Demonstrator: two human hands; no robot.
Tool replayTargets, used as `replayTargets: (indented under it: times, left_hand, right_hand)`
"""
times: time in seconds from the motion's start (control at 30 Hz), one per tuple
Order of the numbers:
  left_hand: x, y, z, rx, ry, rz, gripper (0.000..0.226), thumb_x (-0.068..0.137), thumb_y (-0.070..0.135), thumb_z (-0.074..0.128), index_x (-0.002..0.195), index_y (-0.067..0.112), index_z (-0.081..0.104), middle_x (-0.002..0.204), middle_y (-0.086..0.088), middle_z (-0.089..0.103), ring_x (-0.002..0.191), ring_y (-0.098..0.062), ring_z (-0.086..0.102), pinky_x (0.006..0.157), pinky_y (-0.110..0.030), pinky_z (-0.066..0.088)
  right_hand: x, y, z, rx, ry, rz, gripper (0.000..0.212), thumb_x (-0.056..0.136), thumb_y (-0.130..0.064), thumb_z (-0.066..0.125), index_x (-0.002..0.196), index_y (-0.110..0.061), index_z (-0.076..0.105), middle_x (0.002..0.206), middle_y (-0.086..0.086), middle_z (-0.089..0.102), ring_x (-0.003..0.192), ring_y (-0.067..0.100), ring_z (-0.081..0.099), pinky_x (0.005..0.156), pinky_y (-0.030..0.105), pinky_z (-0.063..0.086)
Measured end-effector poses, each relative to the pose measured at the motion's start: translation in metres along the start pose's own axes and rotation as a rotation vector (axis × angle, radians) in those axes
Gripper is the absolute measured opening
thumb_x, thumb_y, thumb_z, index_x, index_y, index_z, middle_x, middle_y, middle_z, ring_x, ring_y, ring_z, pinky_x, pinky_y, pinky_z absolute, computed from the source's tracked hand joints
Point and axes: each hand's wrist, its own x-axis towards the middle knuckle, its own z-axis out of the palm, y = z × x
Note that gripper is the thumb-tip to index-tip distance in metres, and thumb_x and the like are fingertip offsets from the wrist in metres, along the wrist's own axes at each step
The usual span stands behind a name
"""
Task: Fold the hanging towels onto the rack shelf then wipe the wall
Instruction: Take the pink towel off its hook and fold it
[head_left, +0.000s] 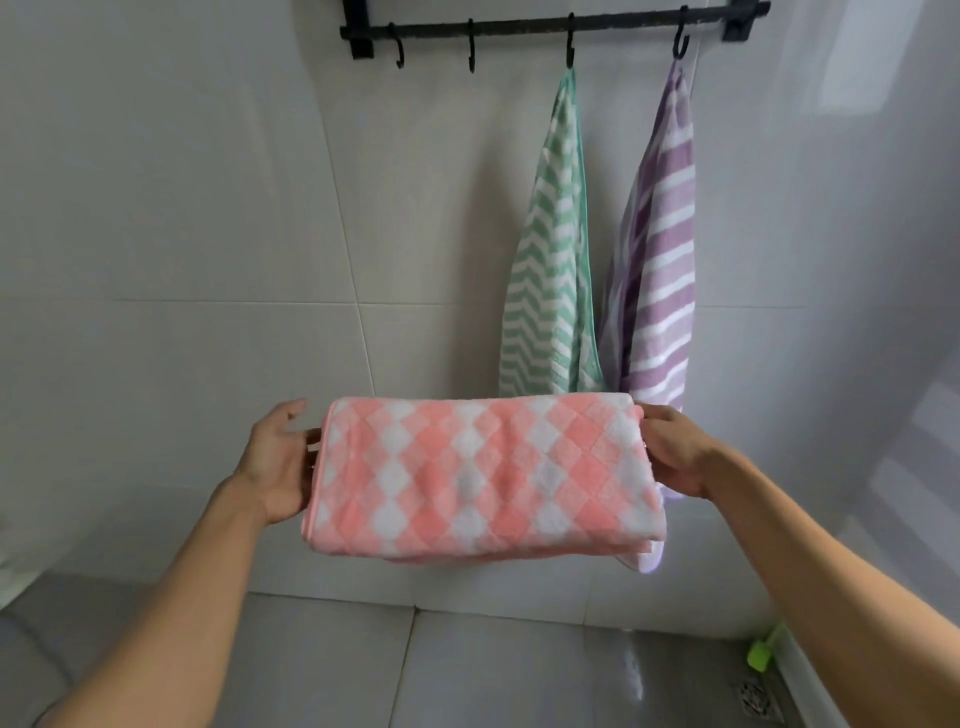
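Observation:
A folded pink-and-white diamond-check towel (478, 473) is held level in front of me, between both hands. My left hand (280, 462) holds its left end, thumb up and fingers behind the cloth. My right hand (675, 452) grips its right end with curled fingers. Behind, a green-and-white zigzag towel (550, 270) hangs from a hook, and a purple-and-white striped towel (660, 260) hangs from the hook to its right. The black rack bar (519, 26) with several hooks runs along the top of the white tiled wall (208, 208).
Two hooks at the bar's left end hang bare. Grey floor tiles (493, 670) lie below. A green object (761, 654) and a metal floor drain (758, 701) sit at the lower right corner. Another wall stands close on the right.

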Motion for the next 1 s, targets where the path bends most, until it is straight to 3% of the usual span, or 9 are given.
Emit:
replayTargets:
  times: [0.07,0.2,0.4,0.5,0.6,0.7,0.77,0.87,1.0]
  left_hand:
    - [-0.006,-0.031,0.008,0.12,-0.053,-0.013,0.067,0.076,0.047,0.075,0.119,-0.003,0.066,0.11,-0.022,0.071,0.102,-0.038,0.069,0.09,-0.048,0.056]
    - [-0.004,-0.068,0.024,0.293,0.128,0.048,0.024,0.091,0.007,0.07,0.108,-0.01,0.067,0.095,-0.024,0.075,0.07,-0.03,0.075,0.061,-0.039,0.062]
    - [0.002,-0.019,0.034,0.297,0.116,0.209,0.019,0.096,0.02,0.066,0.098,0.001,0.071,0.087,-0.016,0.077,0.069,-0.027,0.074,0.07,-0.04,0.06]
    - [0.003,-0.001,0.044,0.311,0.118,0.275,0.022,0.096,0.026,0.066,0.094,0.004,0.07,0.083,-0.012,0.077,0.069,-0.027,0.073,0.068,-0.037,0.059]
    - [0.007,0.009,0.042,0.305,0.122,0.288,0.025,0.095,0.028,0.067,0.096,0.003,0.07,0.084,-0.013,0.077,0.073,-0.028,0.072,0.075,-0.041,0.058]
    - [0.009,0.013,0.038,0.318,0.125,0.299,0.022,0.096,0.024,0.066,0.095,0.002,0.07,0.08,-0.012,0.076,0.064,-0.025,0.072,0.064,-0.036,0.059]
    - [0.009,0.016,0.037,0.326,0.12,0.307,0.019,0.097,0.021,0.065,0.093,0.003,0.069,0.072,-0.009,0.076,0.057,-0.022,0.071,0.051,-0.031,0.058]
    - [0.007,0.023,0.032,0.324,0.1,0.309,0.018,0.096,0.021,0.065,0.093,0.004,0.07,0.074,-0.009,0.076,0.056,-0.02,0.072,0.049,-0.029,0.057]
    - [0.008,0.04,0.016,0.266,0.045,0.325,0.024,0.094,0.027,0.068,0.099,0.003,0.071,0.088,-0.013,0.078,0.069,-0.025,0.074,0.06,-0.036,0.061]
  right_hand:
    - [-0.002,0.009,0.003,-0.012,0.009,0.024,0.034,0.098,0.0,0.041,0.113,-0.008,0.071,0.112,0.034,0.065,0.089,0.035,0.062,0.09,0.059,0.057]
    - [-0.013,0.026,-0.004,-0.197,0.001,0.01,0.046,0.092,0.016,0.029,0.11,-0.006,0.065,0.089,0.023,0.071,0.072,0.028,0.069,0.07,0.047,0.062]
    - [-0.011,0.014,-0.02,-0.043,0.128,-0.152,0.043,0.089,0.022,0.032,0.113,0.0,0.061,0.101,0.035,0.066,0.081,0.035,0.066,0.071,0.043,0.062]
    - [-0.005,0.016,-0.02,0.277,0.033,-0.013,0.024,0.096,-0.016,0.052,0.113,-0.003,0.061,0.099,0.024,0.058,0.092,0.037,0.053,0.091,0.05,0.051]
    - [0.009,0.046,-0.022,0.609,-0.104,0.178,0.062,0.072,-0.049,0.066,0.122,-0.019,0.045,0.111,0.014,0.039,0.099,0.035,0.033,0.084,0.048,0.038]
    - [-0.003,0.053,-0.001,0.699,-0.274,0.251,0.091,0.084,-0.08,0.047,0.139,-0.008,0.058,0.138,0.018,0.056,0.13,0.041,0.046,0.11,0.053,0.037]
    - [-0.011,0.046,0.015,0.565,-0.37,0.199,0.073,0.092,-0.061,0.059,0.144,-0.01,0.055,0.142,0.021,0.058,0.135,0.043,0.051,0.114,0.059,0.036]
    - [-0.011,0.03,0.026,0.39,-0.36,0.126,0.055,0.087,0.006,0.068,0.14,0.003,0.052,0.133,0.025,0.063,0.122,0.042,0.062,0.103,0.054,0.051]
    - [-0.009,0.006,0.035,0.409,-0.243,0.112,0.048,0.085,0.009,0.065,0.132,0.006,0.058,0.126,0.025,0.067,0.113,0.041,0.067,0.086,0.047,0.06]
